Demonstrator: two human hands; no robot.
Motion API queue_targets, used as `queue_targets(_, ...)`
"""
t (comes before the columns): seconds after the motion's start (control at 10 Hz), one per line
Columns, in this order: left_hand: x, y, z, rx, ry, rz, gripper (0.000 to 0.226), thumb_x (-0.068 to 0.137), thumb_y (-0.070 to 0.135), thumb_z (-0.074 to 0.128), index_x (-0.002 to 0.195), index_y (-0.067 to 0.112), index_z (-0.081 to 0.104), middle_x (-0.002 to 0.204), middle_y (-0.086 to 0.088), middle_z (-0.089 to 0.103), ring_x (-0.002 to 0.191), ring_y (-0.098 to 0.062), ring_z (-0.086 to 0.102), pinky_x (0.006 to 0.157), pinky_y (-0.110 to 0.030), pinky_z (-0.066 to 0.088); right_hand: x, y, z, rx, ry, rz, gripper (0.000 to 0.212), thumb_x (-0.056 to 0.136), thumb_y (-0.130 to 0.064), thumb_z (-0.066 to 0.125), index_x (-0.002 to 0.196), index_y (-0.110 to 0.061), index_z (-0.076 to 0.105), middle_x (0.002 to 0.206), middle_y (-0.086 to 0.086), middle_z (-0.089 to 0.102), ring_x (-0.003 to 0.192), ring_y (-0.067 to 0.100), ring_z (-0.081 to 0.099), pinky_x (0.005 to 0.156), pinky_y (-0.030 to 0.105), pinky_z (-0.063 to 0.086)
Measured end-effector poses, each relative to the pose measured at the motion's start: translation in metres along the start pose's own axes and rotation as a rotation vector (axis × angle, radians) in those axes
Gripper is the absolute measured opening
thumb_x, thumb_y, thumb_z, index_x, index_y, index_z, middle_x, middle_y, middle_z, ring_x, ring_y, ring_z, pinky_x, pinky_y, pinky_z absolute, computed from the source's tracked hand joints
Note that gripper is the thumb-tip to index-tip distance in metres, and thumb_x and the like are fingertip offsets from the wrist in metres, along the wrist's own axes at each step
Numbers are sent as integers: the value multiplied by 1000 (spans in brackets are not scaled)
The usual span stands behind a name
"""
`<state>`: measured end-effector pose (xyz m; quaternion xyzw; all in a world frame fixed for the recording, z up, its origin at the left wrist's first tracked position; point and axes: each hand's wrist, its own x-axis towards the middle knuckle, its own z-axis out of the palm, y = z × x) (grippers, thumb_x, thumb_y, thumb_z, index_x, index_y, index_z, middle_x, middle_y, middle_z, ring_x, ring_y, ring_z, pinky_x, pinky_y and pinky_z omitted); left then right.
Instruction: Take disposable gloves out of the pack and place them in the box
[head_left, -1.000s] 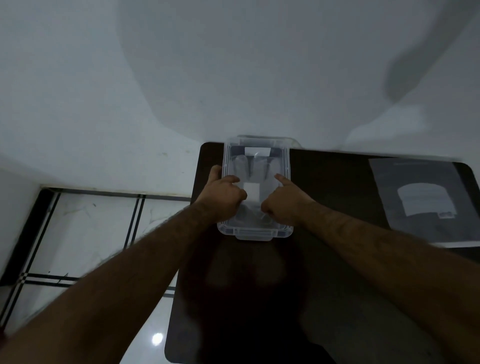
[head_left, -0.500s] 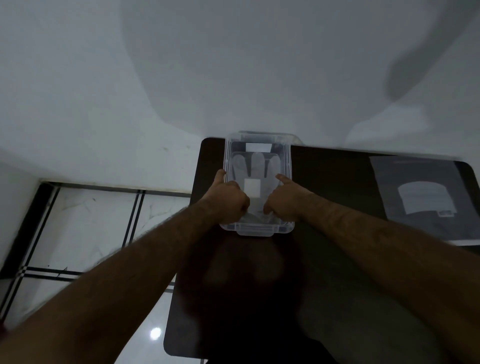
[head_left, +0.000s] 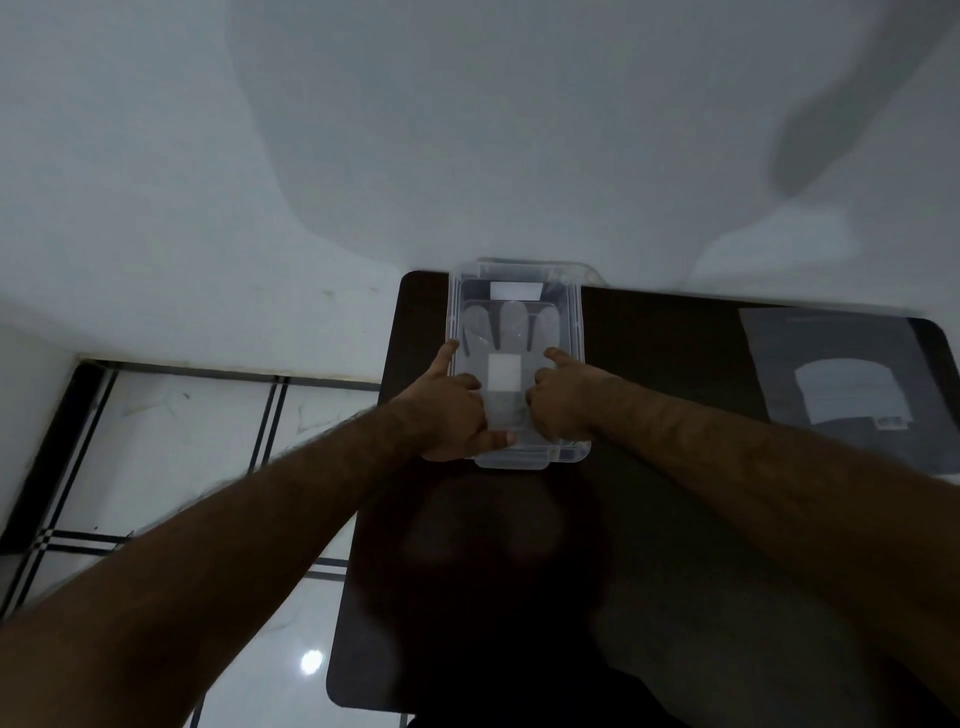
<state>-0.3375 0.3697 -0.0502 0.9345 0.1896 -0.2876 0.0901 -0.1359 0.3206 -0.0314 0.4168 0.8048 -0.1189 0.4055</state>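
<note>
**Hands in the box, glove laid flat**

Both hands reached into the clear box (head_left: 571, 317) at the table's (head_left: 675, 519) far left edge. The left hand (head_left: 451, 410) and right hand (head_left: 563, 402) were curled, forefingers extended, pressing the glove (head_left: 511, 325) flat inside. The pack (head_left: 852, 384) lay at the far right corner.

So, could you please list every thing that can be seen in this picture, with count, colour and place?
Box: one, clear plastic, at the far left part of the table, against the wall.
Glove: one, translucent, flat inside the box, fingers pointing to the wall.
Pack: one, grey with a pale label, flat at the far right of the table.
Table: one, dark brown, in front of the person.
Wall: one, white, behind the table.
Floor: pale tiles with dark lines, left of the table.
Left hand: one, at the box's near left.
Right hand: one, in the box's near right.
</note>
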Motion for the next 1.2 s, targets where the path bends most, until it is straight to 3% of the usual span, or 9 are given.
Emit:
queue_targets(0.3,8,-8,-1,52,38,37,84,103,78,6,126,35,74,120,4,77,145,-24,52,121,-74,-17,3,-1,-2,75,-77,22,40,108,-40,54,142,-20,60,144,8,63,144,30,50,128,65,-1)
queue_targets(0.5,14,-16,-3,107,0,17,86,102,80,4,128,36,73,123,4,76,148,-25,49,117,-73,-23,1,6,0,117,-69,40,40,105,-37,60,142,-23,60,148,8,60,148,32,47,127,66,-1)
queue_targets(0.7,5,-7,-1,132,19,13,88,102,80,4,117,34,78,115,4,76,145,-25,52,119,-76,-18,-11,1,-2,59,-12,22,38,107,-34,55,143,-24,61,146,7,62,144,31,50,129,69,5)
queue_targets(0.9,-11,4,-15,101,-28,-29,92,100,83,6,119,30,79,118,3,77,150,-26,46,120,-72,-21,-10,-5,-3,81,-60,69,38,104,-36,62,140,-24,62,146,6,63,147,31,48,127,67,-1)
queue_targets(1.0,-22,7,-24,93,55,-35,91,101,82,4,113,32,79,110,6,77,147,-24,50,122,-75,-16,-25,-4,-11,92,36,74,36,103,-33,64,139,-27,63,144,4,64,145,31,50,127,68,2)
queue_targets(1.2,-47,23,-39,5,378,-105,99,99,79,-7,108,33,80,111,12,77,148,-20,50,125,-70,-7,-65,0,6,238,374,147,44,99,-21,61,141,-34,62,140,-3,68,141,23,54,128,66,4)
